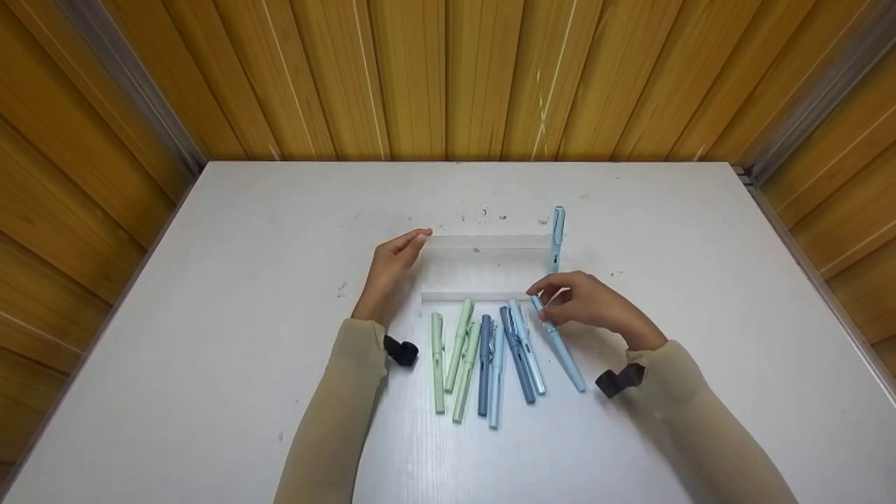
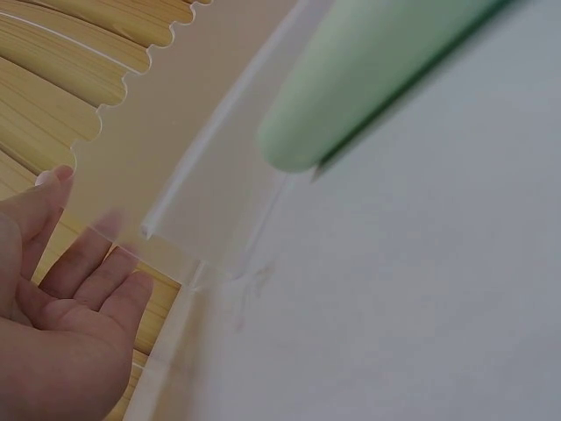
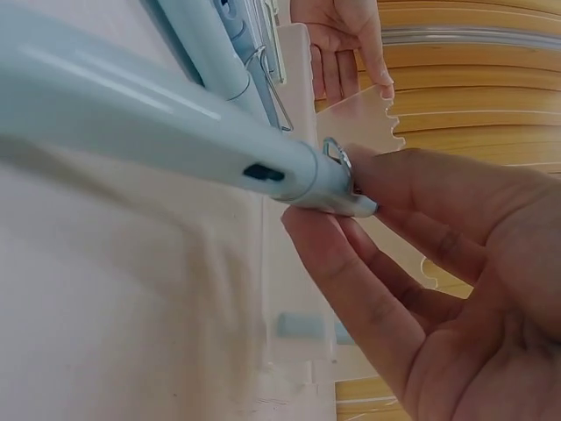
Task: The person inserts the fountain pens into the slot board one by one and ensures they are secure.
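Note:
A clear pen rack [image 1: 483, 269] with a scalloped back edge stands mid-table. At its left end, my left hand [image 1: 397, 262] holds the back panel; the left wrist view shows fingertips seen through the clear plastic. My right hand [image 1: 584, 301] pinches a light blue pen [image 1: 565, 353] near its capped end, just in front of the rack's right end. In the right wrist view, thumb and fingers close around the cap [image 3: 329, 184] beside its metal clip. Another light blue pen [image 1: 558, 234] leans upright at the rack's right end, its lower part hidden behind my right hand.
In front of the rack lie three green pens [image 1: 437, 364], dark blue pens [image 1: 484, 367] and light blue pens [image 1: 496, 378], side by side with their tops toward it. Small marks [image 1: 502, 217] dot the white table [image 1: 266, 245]. Wood-patterned panels [image 1: 413, 77] rise beyond its back edge.

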{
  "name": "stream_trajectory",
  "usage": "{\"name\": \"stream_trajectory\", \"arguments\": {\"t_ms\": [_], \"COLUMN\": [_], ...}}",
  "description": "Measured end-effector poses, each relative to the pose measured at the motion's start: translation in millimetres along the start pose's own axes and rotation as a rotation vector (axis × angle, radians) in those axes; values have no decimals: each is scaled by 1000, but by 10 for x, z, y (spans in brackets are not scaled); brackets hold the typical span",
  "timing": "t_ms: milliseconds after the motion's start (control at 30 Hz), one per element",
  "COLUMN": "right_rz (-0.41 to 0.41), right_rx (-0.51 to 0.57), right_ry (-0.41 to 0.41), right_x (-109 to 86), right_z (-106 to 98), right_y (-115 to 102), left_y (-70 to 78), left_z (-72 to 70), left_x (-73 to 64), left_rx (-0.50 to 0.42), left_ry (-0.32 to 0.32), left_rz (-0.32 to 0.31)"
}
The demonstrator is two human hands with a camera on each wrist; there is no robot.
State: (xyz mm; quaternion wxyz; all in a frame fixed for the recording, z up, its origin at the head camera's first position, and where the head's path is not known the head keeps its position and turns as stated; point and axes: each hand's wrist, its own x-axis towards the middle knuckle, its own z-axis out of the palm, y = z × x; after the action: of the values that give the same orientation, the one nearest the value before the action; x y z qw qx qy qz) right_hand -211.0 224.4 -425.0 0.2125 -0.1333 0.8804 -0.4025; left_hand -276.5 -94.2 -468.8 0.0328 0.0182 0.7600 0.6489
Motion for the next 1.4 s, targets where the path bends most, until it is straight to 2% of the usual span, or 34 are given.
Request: {"name": "stream_trajectory", "arguments": {"t_ms": [367,567,633,667,1033,1200,1400], "right_rz": [-73,-56,-51,-52,-101,-88,-95], "right_rx": [55,73,73,70,60,52,99], "right_ry": [67,109,129,141,276,334,384], "right_x": [-5,1,3,5,12,13,20], "right_z": [-80,-114,-126,-131,-190,-222,-262], "right_y": [-52,-102,-121,-128,-208,-258,-292], "left_y": [-17,32,33,-13,1,-7,-11], "left_z": [-5,-7,-8,-5,-4,-8,-6], "left_x": [3,-28,-32,-6,-16,-12,-21], "left_rx": [1,1,-2,-5,0,-9,-53], "left_ry": [2,1,2,7,9,5,-17], "left_rz": [4,8,5,12,14,24,9]}}
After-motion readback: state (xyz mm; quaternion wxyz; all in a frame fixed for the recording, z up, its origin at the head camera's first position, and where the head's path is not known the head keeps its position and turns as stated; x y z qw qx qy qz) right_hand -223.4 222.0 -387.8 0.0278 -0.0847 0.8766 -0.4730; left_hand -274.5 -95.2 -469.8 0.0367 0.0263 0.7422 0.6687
